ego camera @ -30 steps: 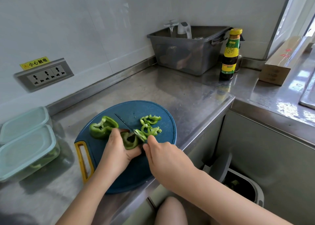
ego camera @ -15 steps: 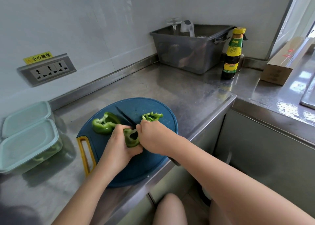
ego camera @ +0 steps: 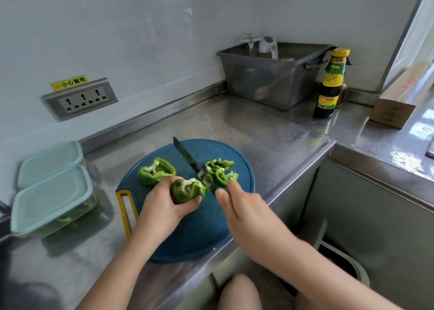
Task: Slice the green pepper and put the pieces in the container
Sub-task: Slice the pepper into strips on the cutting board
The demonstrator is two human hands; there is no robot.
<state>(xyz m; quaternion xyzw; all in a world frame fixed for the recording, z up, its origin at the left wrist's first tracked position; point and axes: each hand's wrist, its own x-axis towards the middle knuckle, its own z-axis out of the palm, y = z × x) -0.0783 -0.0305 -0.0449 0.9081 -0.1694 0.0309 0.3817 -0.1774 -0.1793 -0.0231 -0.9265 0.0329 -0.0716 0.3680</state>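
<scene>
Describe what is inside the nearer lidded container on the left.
Green pepper pieces show through the container's clear wall. Its pale lid covers the top, so how many lie inside cannot be told.

A brushed steel surface [ego camera: 234,126] runs along a white wall and turns a corner. A round blue cutting board [ego camera: 192,229] with a yellow handle lies at its front edge. Left of the board sit two lidded tubs, the nearer container [ego camera: 51,199] showing green pieces inside and the farther container [ego camera: 50,161] against the wall. Behind the board to the right stands a grey bin [ego camera: 270,81], with a dark sauce bottle [ego camera: 330,86] just beside it and a cardboard box [ego camera: 394,107] farther right.
</scene>
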